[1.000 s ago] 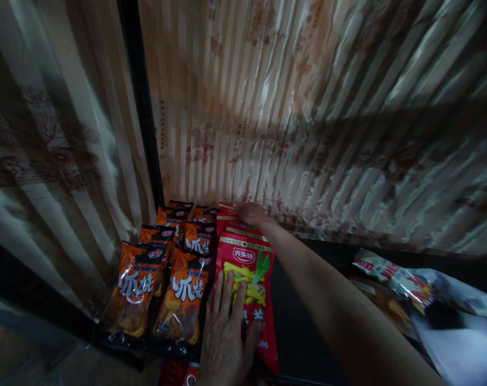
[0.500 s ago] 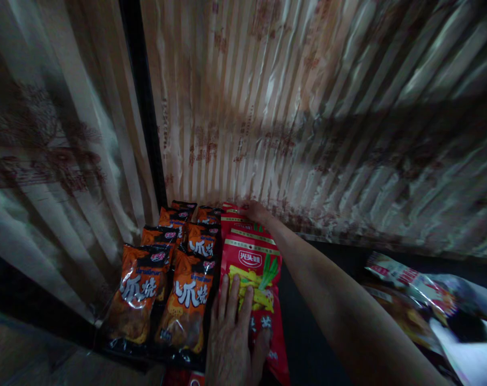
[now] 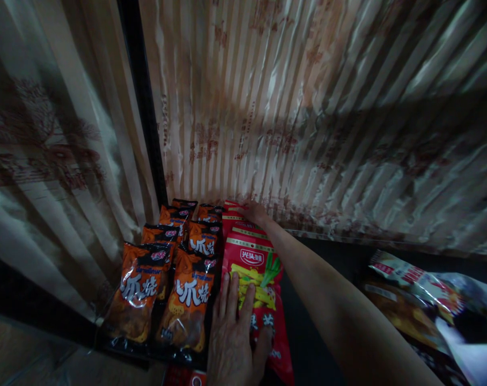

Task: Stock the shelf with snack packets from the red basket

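Observation:
My left hand [image 3: 233,332] lies flat on the front red snack bag [image 3: 263,316], which has yellow strips and a green stalk printed on it. Its fingers are stretched out and slightly apart. Farther back, my right hand [image 3: 257,213] reaches the top corner of the rearmost red snack bag [image 3: 234,206]. Its fingers look curled at that corner, partly hidden and dim. The red bags overlap in a row running toward the curtain. Two rows of orange-and-black snack packets [image 3: 191,300] stand directly left of them, leaning back.
A pleated, printed curtain [image 3: 227,107] hangs behind the dark shelf [image 3: 308,332]. At the left rear corner rises a black upright post [image 3: 141,91]. Other snack packages [image 3: 412,284] lie on the right, beyond my right forearm. Below the shelf's front edge shows a red package [image 3: 183,377].
The front red bag sits slightly farther right in view, and its lettering shows more clearly. Both hands stay in nearly the same places on the bags.

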The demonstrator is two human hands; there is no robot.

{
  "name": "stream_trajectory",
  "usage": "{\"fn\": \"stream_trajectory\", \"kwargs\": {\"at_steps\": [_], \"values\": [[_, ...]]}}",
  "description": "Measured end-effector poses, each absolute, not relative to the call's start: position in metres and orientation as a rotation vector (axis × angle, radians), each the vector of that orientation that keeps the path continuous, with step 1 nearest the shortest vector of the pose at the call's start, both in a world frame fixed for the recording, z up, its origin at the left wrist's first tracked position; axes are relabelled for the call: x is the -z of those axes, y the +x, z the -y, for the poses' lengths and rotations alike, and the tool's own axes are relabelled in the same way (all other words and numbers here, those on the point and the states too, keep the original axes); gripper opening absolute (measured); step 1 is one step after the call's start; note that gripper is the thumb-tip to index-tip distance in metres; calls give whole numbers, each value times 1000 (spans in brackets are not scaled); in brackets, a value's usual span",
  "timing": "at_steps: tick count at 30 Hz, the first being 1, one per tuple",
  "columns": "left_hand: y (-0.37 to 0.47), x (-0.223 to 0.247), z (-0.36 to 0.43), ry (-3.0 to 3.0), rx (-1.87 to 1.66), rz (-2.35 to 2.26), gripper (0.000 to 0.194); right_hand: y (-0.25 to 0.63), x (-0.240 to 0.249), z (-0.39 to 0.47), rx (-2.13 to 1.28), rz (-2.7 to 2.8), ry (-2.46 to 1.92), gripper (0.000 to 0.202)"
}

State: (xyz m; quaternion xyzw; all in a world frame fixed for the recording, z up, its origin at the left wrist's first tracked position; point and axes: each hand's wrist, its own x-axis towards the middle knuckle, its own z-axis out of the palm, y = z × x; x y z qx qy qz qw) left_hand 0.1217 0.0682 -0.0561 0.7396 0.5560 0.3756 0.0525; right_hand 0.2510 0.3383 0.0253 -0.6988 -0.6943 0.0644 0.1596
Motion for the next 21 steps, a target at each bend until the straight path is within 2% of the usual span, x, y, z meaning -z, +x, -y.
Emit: {"fn": "stream_trajectory", "kwargs": {"at_steps": [4,21], "values": [[122,56,-68,2276,-1165,-1689,59,249,-32,-343,-196,2017,-1984,35],[122,53,-67,2288,-1189,-1708,58,239,-23,-338,-103,1945,-2006,14]]}}
